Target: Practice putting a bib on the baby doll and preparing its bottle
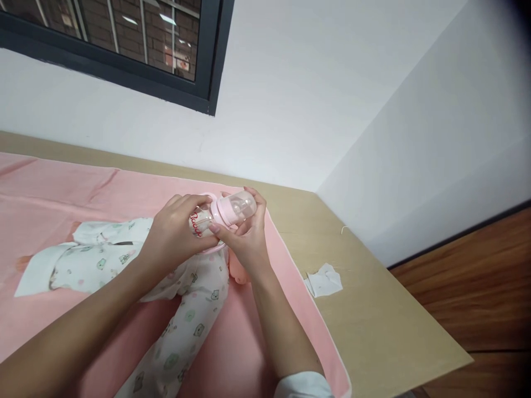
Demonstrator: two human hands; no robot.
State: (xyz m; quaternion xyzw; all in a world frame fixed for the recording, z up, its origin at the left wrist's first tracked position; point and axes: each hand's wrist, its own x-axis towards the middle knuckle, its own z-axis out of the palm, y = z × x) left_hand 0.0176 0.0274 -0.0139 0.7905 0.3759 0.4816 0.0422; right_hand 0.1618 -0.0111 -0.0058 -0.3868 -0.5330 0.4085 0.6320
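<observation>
A clear baby bottle [202,221] with red lettering, a pink collar and pink side handles is held tilted above the bedding. Wrapped round its body is my left hand [172,235], fingers closed. My right hand [249,235] grips the other end, thumb at the pink collar and fingers curled behind the transparent cap [244,204], which covers the teat. Beneath the bottle lies a doll [199,309] in white clothes printed with small animals. My hands and forearms cover part of it, and its face cannot be seen.
A pink sheet [99,190] with some creases covers much of the wooden tabletop [365,326]. A crumpled white tissue [326,281] lies right of the sheet. White walls stand behind, with a dark-framed window [209,61] at upper left. Wood-grain panelling [489,276] is at the right.
</observation>
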